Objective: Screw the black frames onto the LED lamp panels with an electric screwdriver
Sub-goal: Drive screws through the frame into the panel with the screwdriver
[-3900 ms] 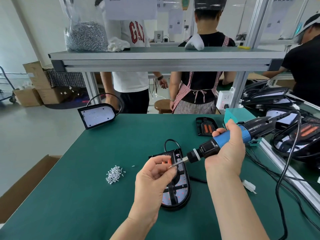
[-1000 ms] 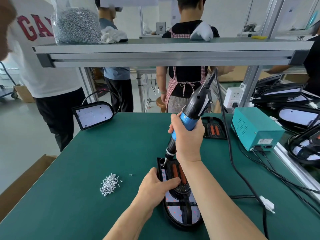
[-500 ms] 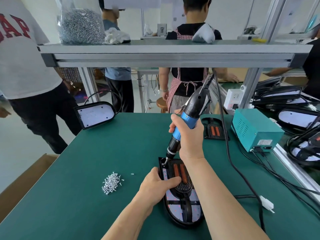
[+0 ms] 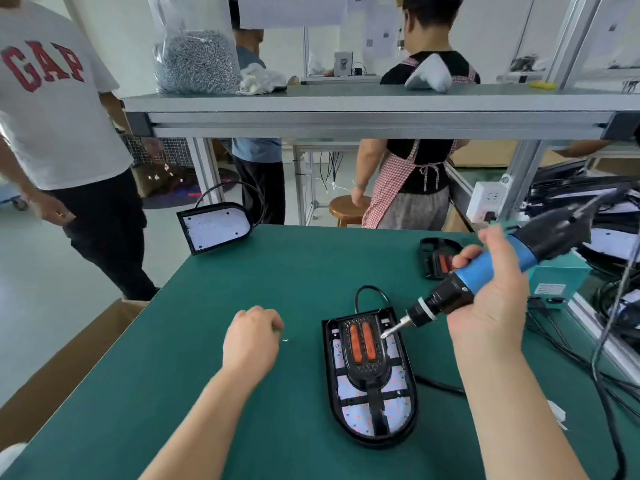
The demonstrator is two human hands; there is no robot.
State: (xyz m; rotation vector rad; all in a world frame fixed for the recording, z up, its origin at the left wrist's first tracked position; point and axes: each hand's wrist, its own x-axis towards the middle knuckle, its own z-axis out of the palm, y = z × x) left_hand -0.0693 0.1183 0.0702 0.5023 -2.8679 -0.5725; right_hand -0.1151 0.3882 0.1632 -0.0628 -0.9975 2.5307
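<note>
The left hand point(image 4: 251, 344), right hand point(image 4: 491, 306) and both forearms point(image 4: 207, 420) are bare.

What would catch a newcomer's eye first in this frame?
The right hand gripping the blue-and-black electric screwdriver, its bit tilted over the LED lamp panel lying near the middle of the green table. The panel's black frame with two orange strips stands out, and left of it the left hand is down at the table, fingers curled.

One head-worn view — close, looking forward-down over the table point(image 4: 214, 306).
</note>
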